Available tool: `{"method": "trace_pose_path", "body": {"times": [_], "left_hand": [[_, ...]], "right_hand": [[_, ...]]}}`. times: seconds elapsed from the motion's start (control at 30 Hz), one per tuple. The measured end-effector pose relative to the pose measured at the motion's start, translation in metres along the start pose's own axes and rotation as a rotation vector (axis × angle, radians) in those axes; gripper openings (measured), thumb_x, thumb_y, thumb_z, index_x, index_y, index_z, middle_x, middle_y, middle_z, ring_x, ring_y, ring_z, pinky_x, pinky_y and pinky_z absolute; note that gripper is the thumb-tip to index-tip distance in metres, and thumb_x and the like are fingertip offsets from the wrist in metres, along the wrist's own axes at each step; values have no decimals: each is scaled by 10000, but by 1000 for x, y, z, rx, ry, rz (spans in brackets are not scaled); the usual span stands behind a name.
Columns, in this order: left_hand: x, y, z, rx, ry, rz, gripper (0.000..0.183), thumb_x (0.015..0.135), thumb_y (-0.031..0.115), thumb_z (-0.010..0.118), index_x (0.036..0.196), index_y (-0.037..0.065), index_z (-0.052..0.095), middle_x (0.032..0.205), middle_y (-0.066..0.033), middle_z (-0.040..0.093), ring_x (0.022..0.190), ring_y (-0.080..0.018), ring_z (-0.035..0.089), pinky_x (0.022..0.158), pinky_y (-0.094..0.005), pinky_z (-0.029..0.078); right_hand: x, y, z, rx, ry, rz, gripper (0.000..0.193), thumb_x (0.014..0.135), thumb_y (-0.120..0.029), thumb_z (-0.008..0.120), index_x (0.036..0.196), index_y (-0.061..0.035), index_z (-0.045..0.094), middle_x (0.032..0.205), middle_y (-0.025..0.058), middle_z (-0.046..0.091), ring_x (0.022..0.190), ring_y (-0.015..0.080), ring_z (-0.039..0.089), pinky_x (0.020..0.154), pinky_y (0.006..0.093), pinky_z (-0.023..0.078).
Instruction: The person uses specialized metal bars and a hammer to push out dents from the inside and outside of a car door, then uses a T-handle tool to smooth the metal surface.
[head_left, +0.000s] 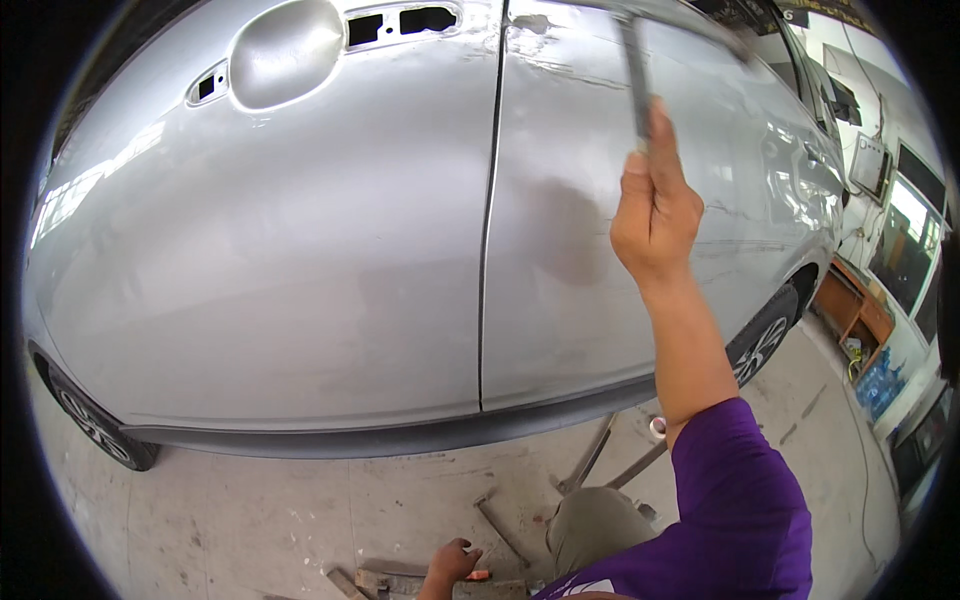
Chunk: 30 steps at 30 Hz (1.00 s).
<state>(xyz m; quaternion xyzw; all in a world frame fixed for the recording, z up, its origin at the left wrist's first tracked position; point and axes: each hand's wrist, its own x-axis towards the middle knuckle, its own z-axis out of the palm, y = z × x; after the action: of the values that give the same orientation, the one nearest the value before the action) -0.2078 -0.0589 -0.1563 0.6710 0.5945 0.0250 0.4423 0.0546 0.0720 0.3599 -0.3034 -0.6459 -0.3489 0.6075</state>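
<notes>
My right hand (pixel 655 205) was raised in front of the silver car's front door panel (pixel 590 230), fingers clenched around the lower end of a slim grey metal hammer handle (pixel 637 85); the shaft ran up from my fist toward the top of the door, and its head was blurred near the upper edge of the view, so I could not make out its shape. The shaft looked stiff and narrow, and I judged the tool top-heavy, the sort that twists in the palm unless the grip sits low and firm, as mine did, thumb lying along the shaft. Bare metal would be slippery in a sweaty palm, I thought. The door skin beside it showed dull sanded patches and creases near its top edge; thin sheet like that gives easily and marks easily. My left hand (pixel 450 565) was down at the concrete floor (pixel 260 520), resting on a flat wooden block (pixel 372 582) with something orange just beside it; whether those fingers gripped anything I could not tell. A long metal bar (pixel 588 458) and 1 shorter rod (pixel 500 528) lay on the floor near my knee (pixel 592 520). The rear door panel (pixel 270 250) had its handle removed, leaving open slots.
</notes>
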Motion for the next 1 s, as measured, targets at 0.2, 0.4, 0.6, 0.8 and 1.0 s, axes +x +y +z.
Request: {"method": "trace_pose_path", "body": {"times": [0.2,0.4,0.6,0.8,1.0], "left_hand": [[5,-3,3,-9,-4,24,549,813,442,670,1168,25,626,1055,-203,674,1007,-336,646,894,-411,501],[2,3,-2,-29,-6,16,555,816,445,658,1172,21,622,1064,-201,672,1009,-338,643,896,-410,499],[0,5,-4,-39,-22,18,561,824,449,639,1184,19,616,1078,-201,668,1032,-337,633,912,-415,488],[-2,7,-6,-11,-36,-6,560,827,449,637,1203,36,611,1106,-190,663,1055,-330,626,928,-409,481],[-1,7,-7,-8,-45,-27,554,829,451,639,1214,53,607,1108,-179,666,1059,-327,624,928,-404,481]], "right_hand": [[-1,10,-1,-18,-15,-17,506,912,-32,521,1389,-195,485,787,97,676,517,119,511,575,243,457],[1,1,-3,-38,-74,50,533,905,-20,523,1404,-198,465,760,87,670,477,119,478,532,247,438],[-6,12,0,-30,-32,-32,549,901,-10,522,1411,-204,456,871,106,700,487,128,490,531,264,449],[-15,14,-2,-46,-87,-28,560,898,4,520,1415,-200,448,1005,106,702,543,147,554,569,254,472],[-22,17,2,-38,-27,-97,514,892,-2,535,1382,-150,488,1178,116,656,655,181,653,643,258,511]]}}
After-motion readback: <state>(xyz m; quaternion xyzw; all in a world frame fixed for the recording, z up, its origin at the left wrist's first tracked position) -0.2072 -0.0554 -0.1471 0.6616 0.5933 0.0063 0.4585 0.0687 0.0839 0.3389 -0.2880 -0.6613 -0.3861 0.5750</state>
